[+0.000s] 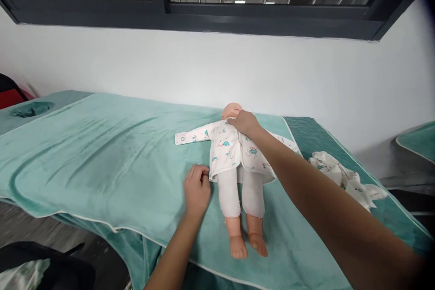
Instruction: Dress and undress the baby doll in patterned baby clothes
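Note:
A baby doll in a white printed jacket (224, 147) lies on its back on the green bed cover (102, 158), head toward the wall, bare feet (239, 247) toward me. My right hand (245, 123) is at the jacket's collar, just below the doll's head (231, 110); its fingers are bent, and what they pinch is too small to make out. My left hand (197, 189) rests on the cover with curled fingers, its fingertips at the jacket's lower left edge. One sleeve (193, 136) stretches out to the left; the other is partly behind my right forearm.
Crumpled white printed cloth (340, 174) lies at the right of the bed. The wall (152, 68) and a dark window frame (102, 12) stand behind. A black item (68, 267) with cloth on it is at the lower left.

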{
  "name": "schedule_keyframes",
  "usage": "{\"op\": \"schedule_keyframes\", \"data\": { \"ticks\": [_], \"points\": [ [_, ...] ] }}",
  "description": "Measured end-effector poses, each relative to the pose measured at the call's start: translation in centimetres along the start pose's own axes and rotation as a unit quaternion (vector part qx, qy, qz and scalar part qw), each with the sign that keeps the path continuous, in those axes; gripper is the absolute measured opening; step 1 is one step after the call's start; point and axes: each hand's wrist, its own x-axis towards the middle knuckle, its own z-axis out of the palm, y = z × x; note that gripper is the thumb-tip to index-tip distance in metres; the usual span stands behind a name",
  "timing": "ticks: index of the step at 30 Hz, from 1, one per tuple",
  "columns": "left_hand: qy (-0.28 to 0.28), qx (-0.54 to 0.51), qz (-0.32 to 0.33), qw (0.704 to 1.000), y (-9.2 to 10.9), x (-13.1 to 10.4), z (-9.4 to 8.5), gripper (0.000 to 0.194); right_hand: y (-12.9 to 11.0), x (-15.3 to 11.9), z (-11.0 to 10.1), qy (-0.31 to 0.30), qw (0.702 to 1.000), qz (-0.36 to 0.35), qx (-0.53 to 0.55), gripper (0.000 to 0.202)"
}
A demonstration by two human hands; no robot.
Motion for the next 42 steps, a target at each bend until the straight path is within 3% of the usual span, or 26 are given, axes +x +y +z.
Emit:
{"op": "schedule_keyframes", "data": {
  "ticks": [6,15,19,22,24,28,34,38,42],
  "points": [
    [-0.002,0.0,0.006,1.0,0.1,0.0,0.0,0.023,0.4,0.4,0.3,-0.001,1.0,0.004,0.021,0.025],
    [0.0,0.0,0.017,1.0,0.1,0.0,-0.1,0.024,0.5,0.1,0.4,0.016,0.995,0.031,0.09,0.028],
    [-0.001,-0.004,0.02,1.0,0.1,0.0,-0.1,0.025,1.0,-2.3,-0.6,0.033,0.99,-0.002,0.141,0.033],
    [-0.001,-0.003,0.014,1.0,0.1,-0.1,-0.1,0.024,1.8,-6.1,-0.9,0.094,0.975,-0.065,0.192,0.029],
    [-0.002,0.0,0.013,1.0,0.1,0.0,-0.1,0.024,2.3,-8.9,-0.6,0.143,0.962,-0.111,0.205,0.023],
    [-0.004,0.002,0.018,1.0,0.2,0.1,-0.1,0.024,2.7,-13.0,0.9,0.135,0.965,-0.114,0.194,0.02],
    [-0.007,-0.022,0.014,1.0,0.5,0.0,-0.3,0.02,1.9,-13.7,1.9,0.137,0.965,-0.074,0.212,0.017],
    [-0.008,-0.071,0.024,0.997,0.7,-0.3,-0.3,0.018,2.3,-13.7,2.0,0.142,0.954,-0.083,0.252,0.013],
    [-0.011,-0.029,0.012,0.999,0.7,-0.3,0.0,0.018,2.9,-13.9,2.3,0.149,0.94,-0.096,0.291,0.012]
  ]
}}
